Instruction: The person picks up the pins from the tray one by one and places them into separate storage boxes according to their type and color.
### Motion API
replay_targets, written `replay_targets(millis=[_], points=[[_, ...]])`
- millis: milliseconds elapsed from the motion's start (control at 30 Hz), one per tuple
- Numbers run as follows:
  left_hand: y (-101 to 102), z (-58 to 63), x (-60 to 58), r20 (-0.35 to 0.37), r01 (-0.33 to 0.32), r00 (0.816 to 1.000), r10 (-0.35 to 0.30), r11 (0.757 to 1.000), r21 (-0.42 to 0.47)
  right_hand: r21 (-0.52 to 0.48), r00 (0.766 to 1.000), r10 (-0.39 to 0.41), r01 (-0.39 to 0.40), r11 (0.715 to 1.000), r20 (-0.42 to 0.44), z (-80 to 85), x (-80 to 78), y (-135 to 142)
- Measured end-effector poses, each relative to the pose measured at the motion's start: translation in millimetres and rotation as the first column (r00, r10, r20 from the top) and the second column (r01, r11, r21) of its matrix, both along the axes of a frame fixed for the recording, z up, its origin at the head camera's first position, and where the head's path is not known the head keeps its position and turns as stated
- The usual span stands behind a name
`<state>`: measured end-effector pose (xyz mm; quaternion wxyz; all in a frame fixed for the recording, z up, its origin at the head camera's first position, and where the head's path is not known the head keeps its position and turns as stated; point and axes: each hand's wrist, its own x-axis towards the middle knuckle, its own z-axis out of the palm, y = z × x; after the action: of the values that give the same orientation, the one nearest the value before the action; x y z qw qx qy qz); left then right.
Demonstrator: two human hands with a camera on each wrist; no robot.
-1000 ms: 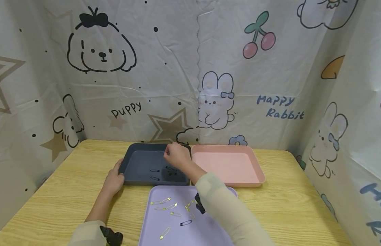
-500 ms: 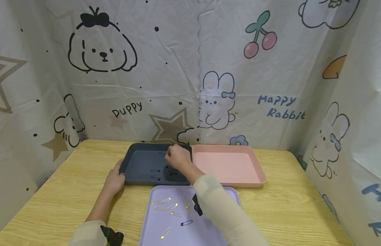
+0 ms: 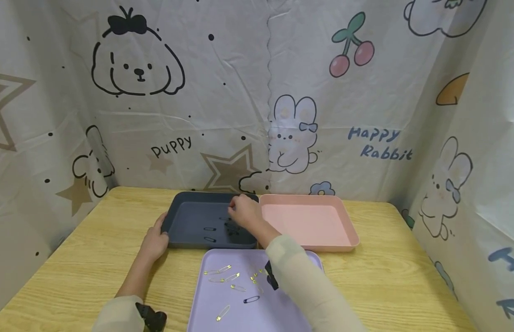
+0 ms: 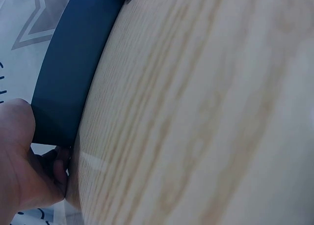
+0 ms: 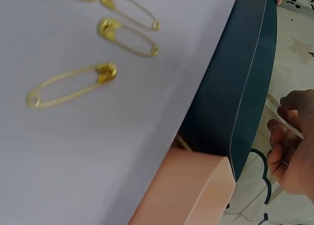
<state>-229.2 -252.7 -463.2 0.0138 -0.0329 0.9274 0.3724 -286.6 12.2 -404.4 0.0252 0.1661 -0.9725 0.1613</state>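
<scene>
My left hand (image 3: 154, 243) grips the left end of a dark grey tray (image 3: 183, 226), thumb at the rim and fingers curled at its outer side; the left wrist view shows this hand (image 4: 24, 161) at the tray's corner (image 4: 68, 87). Over the tray's right half hovers my right hand (image 3: 245, 213), fingers loosely curled. In the right wrist view nothing shows between that hand's fingers (image 5: 289, 151). Just below it lies a black safety pin (image 3: 225, 218). More black safety pins (image 3: 209, 229) lie in the tray, several bunched near its right side.
A lilac tray (image 3: 207, 318) in front bears several gold safety pins (image 3: 223, 313) and one black safety pin (image 3: 251, 299). A pink tray (image 3: 306, 221) stands right beside the dark one. The wooden table (image 3: 86, 258) meets a printed cloth (image 3: 223, 106) behind.
My right hand has shifted slightly right, and the black safety pin formerly at its fingertips now lies in the dark tray. The left hand has stayed on the tray's end.
</scene>
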Motion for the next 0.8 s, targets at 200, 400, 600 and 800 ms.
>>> replay_targets(millis=[200, 400, 600, 800], points=[[1.2, 1.7, 0.3, -0.001, 0.006, 1.000, -0.006, 1.000, -0.001, -0.021, 1.000, 0.021, -0.021, 1.000, -0.015, 2.5, 1.9, 11.5], [0.2, 0.9, 1.6, -0.004, 0.009, 1.000, -0.009, 1.000, -0.003, -0.046, 1.000, 0.014, -0.014, 0.999, -0.012, 5.7, 5.9, 21.3], [0.9, 1.8, 1.1, -0.005, 0.014, 1.000, -0.014, 1.000, -0.005, -0.025, 0.999, -0.005, 0.005, 1.000, -0.034, 3.5, 8.0, 31.0], [1.2, 2.2, 1.3, 0.003, 0.014, 1.000, -0.014, 1.000, -0.011, -0.025, 0.998, 0.008, -0.010, 1.000, -0.059, 4.4, 13.3, 39.2]])
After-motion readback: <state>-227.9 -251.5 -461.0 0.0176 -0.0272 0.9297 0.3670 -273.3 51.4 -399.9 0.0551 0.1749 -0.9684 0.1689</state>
